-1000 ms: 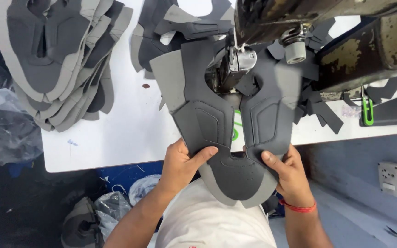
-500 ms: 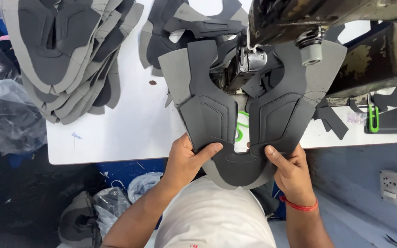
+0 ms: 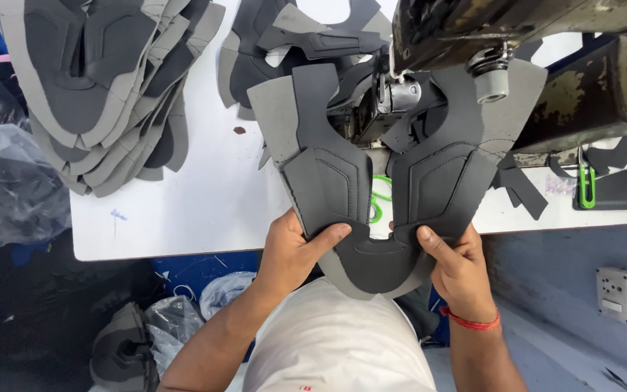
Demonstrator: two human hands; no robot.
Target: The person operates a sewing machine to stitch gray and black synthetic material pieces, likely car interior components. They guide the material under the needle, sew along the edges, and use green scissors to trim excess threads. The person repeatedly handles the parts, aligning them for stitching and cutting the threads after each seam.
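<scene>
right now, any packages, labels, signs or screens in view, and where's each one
No signs or screens.
Clear plastic bag: left of the white table, crumpled, dark contents.
Second clear bag: under the table edge, beside the left hand.
Small white tag: on a grey box, lower right, rectangular.

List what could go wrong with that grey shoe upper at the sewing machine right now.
1. Both the left hand and right hand pinch only the near edge of the grey shoe upper, so it may skew under the sewing machine head.
2. Loose cut pieces lying behind could get caught beneath it.
</scene>
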